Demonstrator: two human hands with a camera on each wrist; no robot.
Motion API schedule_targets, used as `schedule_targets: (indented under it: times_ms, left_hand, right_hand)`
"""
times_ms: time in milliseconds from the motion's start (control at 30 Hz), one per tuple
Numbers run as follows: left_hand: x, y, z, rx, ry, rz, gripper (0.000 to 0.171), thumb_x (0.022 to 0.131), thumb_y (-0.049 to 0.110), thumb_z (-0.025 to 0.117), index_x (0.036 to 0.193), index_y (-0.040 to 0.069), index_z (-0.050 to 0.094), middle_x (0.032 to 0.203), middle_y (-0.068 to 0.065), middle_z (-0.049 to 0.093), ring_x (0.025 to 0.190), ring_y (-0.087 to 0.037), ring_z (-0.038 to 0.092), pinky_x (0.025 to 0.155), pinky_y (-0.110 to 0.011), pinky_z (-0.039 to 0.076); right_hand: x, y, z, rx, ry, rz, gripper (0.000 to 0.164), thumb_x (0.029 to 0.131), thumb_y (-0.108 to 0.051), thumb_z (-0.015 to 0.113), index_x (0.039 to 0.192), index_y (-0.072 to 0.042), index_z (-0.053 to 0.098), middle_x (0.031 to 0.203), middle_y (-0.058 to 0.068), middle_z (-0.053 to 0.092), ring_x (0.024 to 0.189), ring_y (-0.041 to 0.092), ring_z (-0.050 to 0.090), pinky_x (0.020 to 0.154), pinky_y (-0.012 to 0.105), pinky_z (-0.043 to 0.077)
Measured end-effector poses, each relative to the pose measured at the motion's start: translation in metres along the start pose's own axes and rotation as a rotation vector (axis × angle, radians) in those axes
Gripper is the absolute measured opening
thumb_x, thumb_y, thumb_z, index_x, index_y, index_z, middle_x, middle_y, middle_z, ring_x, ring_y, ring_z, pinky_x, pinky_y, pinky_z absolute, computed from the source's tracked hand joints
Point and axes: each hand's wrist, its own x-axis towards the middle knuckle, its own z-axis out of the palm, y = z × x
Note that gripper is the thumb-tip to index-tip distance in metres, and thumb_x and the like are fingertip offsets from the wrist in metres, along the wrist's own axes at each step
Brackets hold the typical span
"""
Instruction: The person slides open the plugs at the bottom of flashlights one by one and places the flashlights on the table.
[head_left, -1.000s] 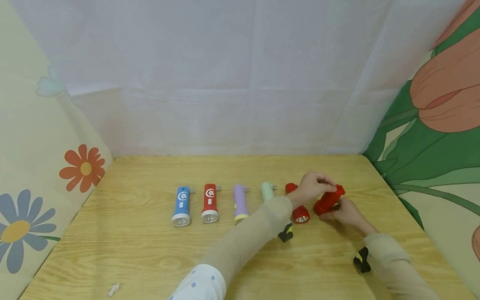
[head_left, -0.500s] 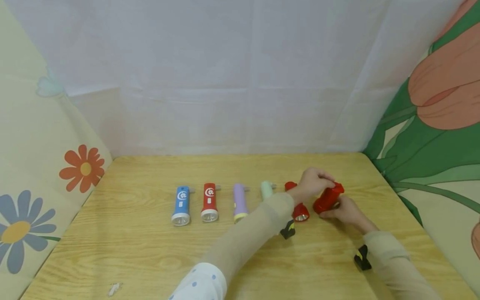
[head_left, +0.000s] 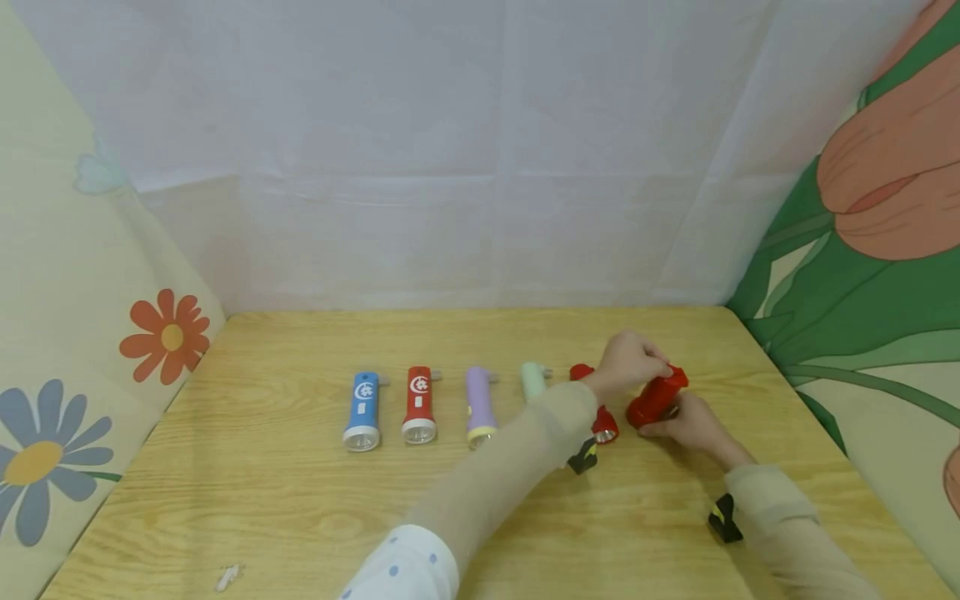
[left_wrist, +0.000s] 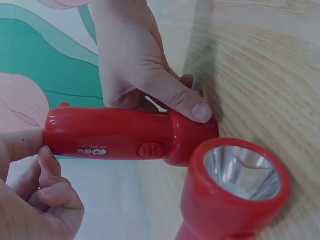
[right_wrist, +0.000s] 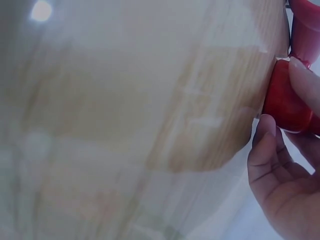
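A red flashlight [head_left: 657,398] stands tilted at the right of the row, its lens end down by the wooden tabletop. My left hand [head_left: 628,364] pinches its tail end between thumb and forefinger, as the left wrist view shows. Low on the body, my right hand [head_left: 693,425] grips the flashlight's head [left_wrist: 192,137], thumb laid across it. A slide switch [left_wrist: 151,150] and small white print face the left wrist camera. Close beside lies a second red flashlight [left_wrist: 220,205], its clear lens showing; my left wrist partly covers it in the head view.
Leftward in a row lie a blue flashlight [head_left: 363,412], a red and white one [head_left: 419,406], a purple one [head_left: 480,400] and a mint green one [head_left: 533,379], partly behind my left sleeve. A small white scrap [head_left: 228,577] lies near the table's front left.
My left wrist and forearm have shifted slightly to the right and up. The held flashlight and my right hand stay almost where they were, with the same grips.
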Motion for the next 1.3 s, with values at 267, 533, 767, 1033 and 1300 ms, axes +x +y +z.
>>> schedule_targets:
  times_ms: [267, 533, 767, 1033, 1300]
  left_hand:
    - [0.0007, 0.0025, 0.0032, 0.033, 0.023, -0.009, 0.009, 0.072, 0.011, 0.075, 0.065, 0.009, 0.069, 0.056, 0.009, 0.059, 0.054, -0.002, 0.051, 0.049, -0.013, 0.042]
    - [0.0012, 0.0044, 0.0048, 0.099, 0.063, -0.009, 0.016, 0.07, 0.019, 0.078, 0.061, 0.013, 0.067, 0.055, 0.011, 0.057, 0.053, -0.002, 0.05, 0.047, -0.013, 0.041]
    - [0.0004, 0.0022, 0.0065, 0.055, 0.063, 0.0, 0.017, 0.072, 0.018, 0.077, 0.061, 0.012, 0.066, 0.055, 0.011, 0.057, 0.052, -0.002, 0.05, 0.046, -0.014, 0.042]
    - [-0.0032, 0.003, 0.0039, 0.079, 0.051, 0.019, 0.02, 0.075, 0.019, 0.075, 0.061, 0.011, 0.063, 0.055, 0.009, 0.055, 0.051, -0.002, 0.048, 0.046, -0.014, 0.041]
    - [-0.0029, 0.0026, 0.0048, 0.127, 0.039, 0.013, 0.013, 0.076, 0.023, 0.075, 0.073, 0.012, 0.069, 0.066, 0.01, 0.06, 0.058, -0.001, 0.051, 0.05, -0.012, 0.042]
  right_hand:
    - [0.0026, 0.0027, 0.0015, -0.007, 0.017, -0.017, 0.042, 0.069, -0.012, 0.079, 0.096, 0.011, 0.058, 0.085, 0.016, 0.064, 0.076, 0.026, 0.059, 0.065, 0.036, 0.047]
    - [0.0034, 0.0011, 0.0035, -0.022, 0.048, -0.046, 0.051, 0.063, -0.009, 0.082, 0.101, 0.013, 0.055, 0.089, 0.022, 0.063, 0.082, 0.032, 0.059, 0.072, 0.043, 0.047]
    - [0.0031, 0.0, 0.0034, -0.021, 0.044, -0.045, 0.048, 0.064, -0.01, 0.081, 0.099, 0.012, 0.056, 0.089, 0.021, 0.063, 0.082, 0.031, 0.059, 0.072, 0.043, 0.046]
    - [0.0042, 0.0031, 0.0037, -0.014, 0.032, -0.047, 0.043, 0.065, -0.011, 0.081, 0.096, 0.01, 0.059, 0.087, 0.017, 0.064, 0.08, 0.028, 0.059, 0.071, 0.04, 0.046]
    - [0.0002, 0.0031, 0.0021, -0.017, 0.026, -0.027, 0.04, 0.068, -0.018, 0.08, 0.093, 0.007, 0.062, 0.085, 0.013, 0.066, 0.08, 0.025, 0.059, 0.072, 0.039, 0.046]
